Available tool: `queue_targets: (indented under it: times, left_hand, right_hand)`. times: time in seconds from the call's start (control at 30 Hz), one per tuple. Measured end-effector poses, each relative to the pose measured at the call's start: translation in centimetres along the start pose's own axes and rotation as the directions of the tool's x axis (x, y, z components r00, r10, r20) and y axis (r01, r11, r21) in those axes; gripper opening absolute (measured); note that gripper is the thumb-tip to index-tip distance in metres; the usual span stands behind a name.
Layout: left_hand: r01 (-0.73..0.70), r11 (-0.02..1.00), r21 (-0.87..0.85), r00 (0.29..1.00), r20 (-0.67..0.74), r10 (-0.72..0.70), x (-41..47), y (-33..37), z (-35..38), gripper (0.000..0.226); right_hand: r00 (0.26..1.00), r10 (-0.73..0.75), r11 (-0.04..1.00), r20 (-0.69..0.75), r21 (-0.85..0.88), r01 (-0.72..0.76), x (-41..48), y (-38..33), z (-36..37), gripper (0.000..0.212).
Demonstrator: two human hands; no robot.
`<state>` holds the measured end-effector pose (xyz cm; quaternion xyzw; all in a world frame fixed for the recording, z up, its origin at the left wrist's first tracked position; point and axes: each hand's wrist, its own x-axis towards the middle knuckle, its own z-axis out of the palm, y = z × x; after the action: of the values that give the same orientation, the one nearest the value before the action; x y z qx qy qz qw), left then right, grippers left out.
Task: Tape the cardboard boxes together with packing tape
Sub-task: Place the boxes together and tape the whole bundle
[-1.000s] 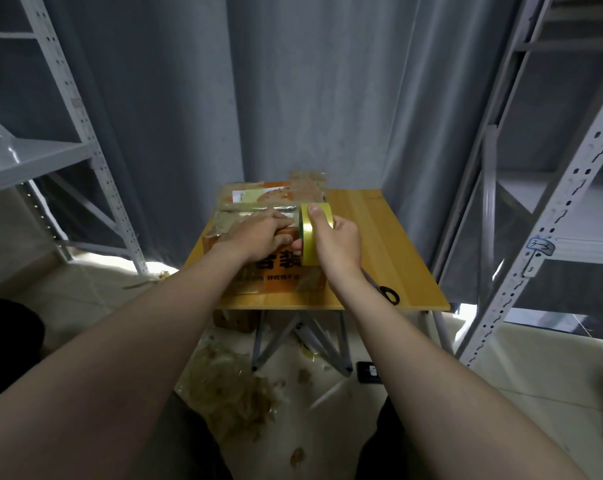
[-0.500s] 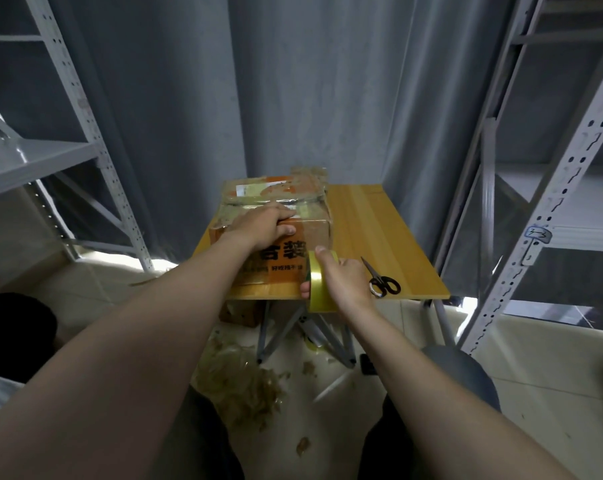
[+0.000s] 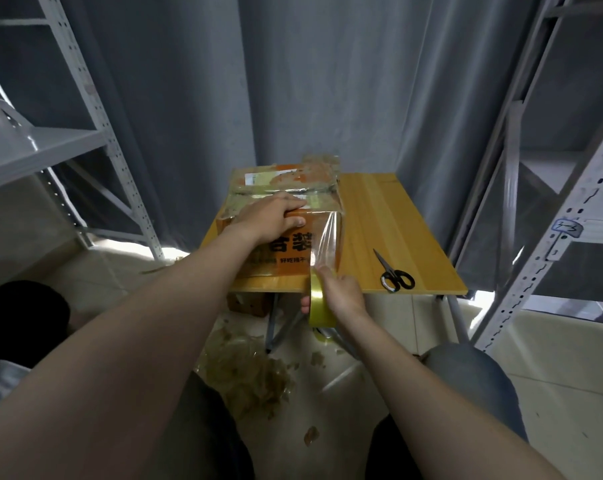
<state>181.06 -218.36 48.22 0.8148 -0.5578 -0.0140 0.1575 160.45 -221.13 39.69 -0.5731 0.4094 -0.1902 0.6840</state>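
My left grip (image 3: 272, 216) curls over the near top edge of the cardboard boxes (image 3: 282, 176), thumb on the orange front, pinning the tape's start. The boxes sit on the table (image 3: 379, 216), under and beyond that grip. I judge I must press hard here so the end does not lift.

Just right of it the clear strip (image 3: 322, 237) runs taut down to the tape roll (image 3: 319, 306), which my right grip (image 3: 343, 292) clasps at the table's near edge. It is best to pull straight and then smooth out wrinkles.

Right of that grip lie scissors (image 3: 395, 273) for the cut.

The box front has big black Chinese characters, partly hidden by my wrist. Far right is a handwritten "3-3" tag (image 3: 566, 227).
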Motion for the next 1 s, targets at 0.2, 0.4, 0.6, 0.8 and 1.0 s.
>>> queue_targets:
  times: [0.2,0.4,0.6,0.8,1.0]
  left_hand:
    - [-0.003,0.998,0.069,1.000,-0.018,0.005,-0.4,-0.1,0.0,0.056]
    - [0.026,1.000,0.000,0.963,-0.268,-0.025,-3.1,0.1,0.6,0.071]
    - [0.250,0.892,-0.375,0.674,-0.594,-0.439,-7.3,-2.5,3.7,0.110]
    - [0.380,0.390,-0.838,0.709,-0.007,-0.705,-7.8,-4.3,6.7,0.100]
    - [0.410,0.416,-0.812,0.678,-0.034,-0.734,-7.3,-3.7,6.2,0.089]
  right_hand:
    - [0.997,-0.052,0.996,-0.065,-0.079,0.047,0.1,-0.1,-0.3,0.045]
    - [0.963,-0.170,0.958,-0.209,-0.263,0.112,0.2,0.0,-1.0,0.064]
    - [0.908,-0.230,0.972,-0.350,-0.137,0.193,2.6,-2.1,-2.3,0.036]
    - [0.973,-0.148,0.982,-0.178,-0.141,0.124,4.6,-3.2,-1.2,0.062]
    - [0.962,-0.147,0.988,-0.229,-0.080,0.132,4.7,-3.5,-1.3,0.062]
